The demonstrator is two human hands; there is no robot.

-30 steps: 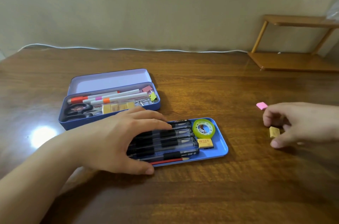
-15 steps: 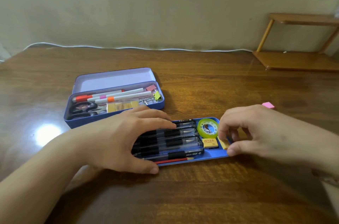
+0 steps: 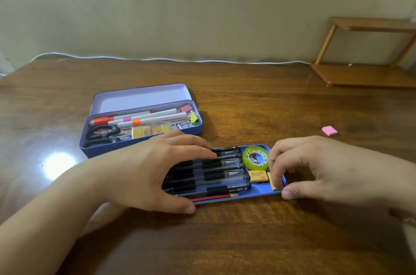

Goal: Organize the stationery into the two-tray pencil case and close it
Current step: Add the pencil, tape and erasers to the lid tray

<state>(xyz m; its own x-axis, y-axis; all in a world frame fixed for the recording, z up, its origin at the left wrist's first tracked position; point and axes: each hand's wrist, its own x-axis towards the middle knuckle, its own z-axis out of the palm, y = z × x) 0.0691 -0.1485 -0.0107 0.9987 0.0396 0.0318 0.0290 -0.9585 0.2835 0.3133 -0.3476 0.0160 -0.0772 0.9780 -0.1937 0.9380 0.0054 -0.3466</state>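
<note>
**Seating the second eraser in the loose tray**

At the centre of the frame the left hand (image 3: 155, 173) lies flat and spread across the row of black pens (image 3: 216, 175), pinning them and the blue inner tray (image 3: 258, 192) to the wooden table (image 3: 225, 241); it presses rather than grasps. The right hand (image 3: 315, 169) pinches a yellow eraser (image 3: 275, 183) on edge at the tray's right end, just beside a flat yellow eraser (image 3: 258, 176) and below the green tape roll (image 3: 256, 158). To do this well, I judge, tip the eraser down flat into the gap against the rim, then let go; keep the left palm steady so the pens do not roll. The open pencil case (image 3: 144, 137) sits at upper left, well filled; a pink eraser (image 3: 329, 130) waits at right, apart on the table.
</note>
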